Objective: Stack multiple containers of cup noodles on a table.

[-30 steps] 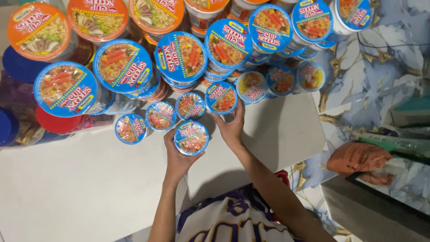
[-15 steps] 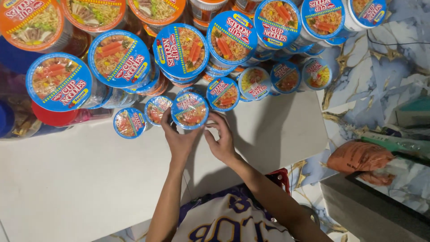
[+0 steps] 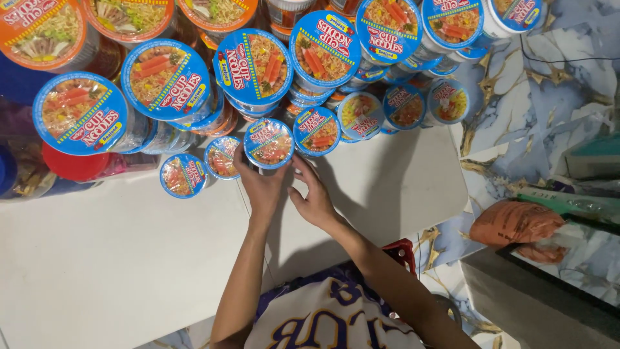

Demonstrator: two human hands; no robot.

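A blue-lidded noodle cup [image 3: 268, 143] stands on the white table [image 3: 103, 258] in a row of small cups. My left hand [image 3: 259, 184] is wrapped around its left side. My right hand [image 3: 313, 197] touches its lower right side with fingers spread. To its left stand two more small blue cups [image 3: 222, 157] [image 3: 183, 175]. To its right is another small cup [image 3: 316, 131].
Tall stacks of blue-lidded cups [image 3: 166, 80] and orange-lidded cups [image 3: 40, 30] fill the back of the table. More small cups [image 3: 448, 101] line the back right. An orange bag [image 3: 513, 223] lies on the marbled floor [image 3: 516, 84] at right. A red stool [image 3: 402, 249] shows under me.
Both hands carried the cup from the table's front up into the row, then lowered slightly. The right hand moved from the neighbouring cup to this one.
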